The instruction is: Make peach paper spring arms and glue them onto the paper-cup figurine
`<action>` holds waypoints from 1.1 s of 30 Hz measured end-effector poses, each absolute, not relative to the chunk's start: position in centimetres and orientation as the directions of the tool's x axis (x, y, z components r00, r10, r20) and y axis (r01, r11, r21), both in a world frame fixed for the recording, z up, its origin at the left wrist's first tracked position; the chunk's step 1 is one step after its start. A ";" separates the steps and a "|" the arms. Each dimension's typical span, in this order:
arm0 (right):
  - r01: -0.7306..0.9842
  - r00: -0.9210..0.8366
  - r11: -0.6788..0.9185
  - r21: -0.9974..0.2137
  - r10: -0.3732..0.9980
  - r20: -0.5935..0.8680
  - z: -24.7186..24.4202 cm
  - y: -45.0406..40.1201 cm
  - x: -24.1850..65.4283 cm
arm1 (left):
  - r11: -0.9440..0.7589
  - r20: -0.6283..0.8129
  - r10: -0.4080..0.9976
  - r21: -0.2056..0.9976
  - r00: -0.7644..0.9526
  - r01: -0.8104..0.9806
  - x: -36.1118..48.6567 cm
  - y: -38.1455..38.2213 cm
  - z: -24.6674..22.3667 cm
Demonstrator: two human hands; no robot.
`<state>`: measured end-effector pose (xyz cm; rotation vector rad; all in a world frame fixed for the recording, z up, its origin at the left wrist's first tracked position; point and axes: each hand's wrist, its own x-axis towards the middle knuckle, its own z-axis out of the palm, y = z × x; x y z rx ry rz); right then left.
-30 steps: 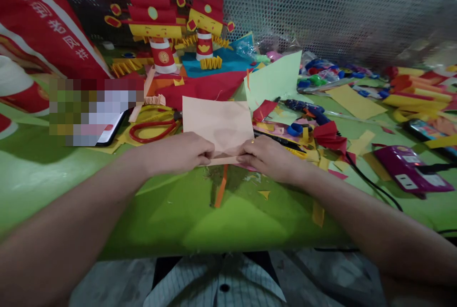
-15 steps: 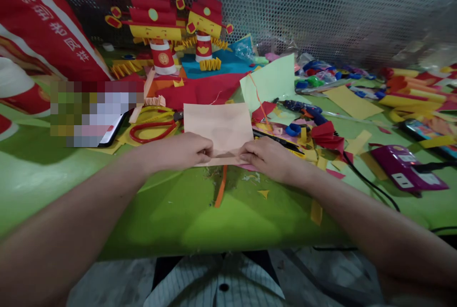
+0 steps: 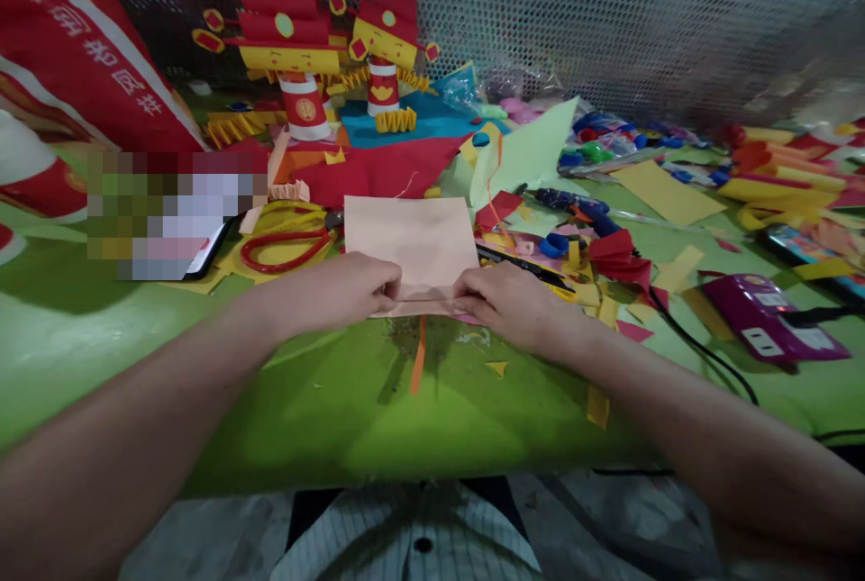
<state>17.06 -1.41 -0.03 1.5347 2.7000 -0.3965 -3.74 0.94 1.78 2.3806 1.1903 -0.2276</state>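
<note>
A pale peach sheet of paper (image 3: 409,239) lies before me, its near edge folded into a narrow strip. My left hand (image 3: 365,284) pinches the left end of that fold, fingers curled. At the right end, my right hand (image 3: 493,293) grips the same fold between thumb and fingers. An orange paper strip (image 3: 419,356) sticks out from under the sheet toward me. Scissors with red and yellow handles (image 3: 287,239) rest left of the sheet. Behind its right corner stands a bent light green sheet (image 3: 533,149).
Two red and yellow paper figures (image 3: 304,99) (image 3: 384,86) stand at the back. A phone (image 3: 209,248) leans at left. To the right lie a blue glue gun (image 3: 568,201), paper scraps (image 3: 618,261), a purple power strip (image 3: 770,320) and its black cord (image 3: 703,347).
Both hands stay on the fold with little movement. The light green sheet behind has shifted and bent over, showing more of a curve. The view has moved slightly.
</note>
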 end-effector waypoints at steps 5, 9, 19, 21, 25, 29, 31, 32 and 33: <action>0.813 -0.576 0.566 -0.134 0.816 -0.049 -0.8 -1.5 17.5 | -0.549 -0.319 0.704 0.321 0.634 0.772 -3.8 0.7 1.6; 0.818 -0.573 0.565 -0.109 0.817 -0.067 -1.0 -1.4 17.7 | -0.576 -0.304 0.704 0.283 0.641 0.767 -3.9 0.5 1.5; 0.816 -0.575 0.578 -0.012 0.810 -0.114 -0.7 -0.9 18.7 | -0.715 -0.213 0.670 0.072 0.711 0.695 -3.6 -0.4 1.6; 0.799 -0.601 0.602 -0.004 0.796 -0.072 -1.0 -0.9 18.9 | -0.730 -0.233 0.663 0.012 0.712 0.684 -3.2 -1.0 1.9; 0.702 -0.712 0.711 0.040 0.700 0.049 -1.4 -1.4 18.9 | -0.749 -0.251 0.649 -0.045 0.718 0.661 -2.3 -2.4 2.4; 0.584 -0.806 0.810 0.051 0.572 0.152 -1.6 -2.1 18.7 | -0.750 -0.245 0.647 -0.039 0.722 0.660 -2.1 -2.9 2.2; 0.555 -0.821 0.829 0.065 0.534 0.199 -1.7 -2.2 18.8 | -0.743 -0.231 0.658 -0.040 0.717 0.669 -2.1 -2.9 1.8; 0.549 -0.824 0.832 0.078 0.523 0.217 -1.8 -2.2 18.8 | -0.736 -0.223 0.666 -0.044 0.712 0.675 -2.2 -2.9 1.6; 0.547 -0.824 0.832 0.092 0.517 0.232 -1.9 -2.2 18.9 | -0.731 -0.216 0.673 -0.045 0.708 0.681 -2.3 -2.9 1.4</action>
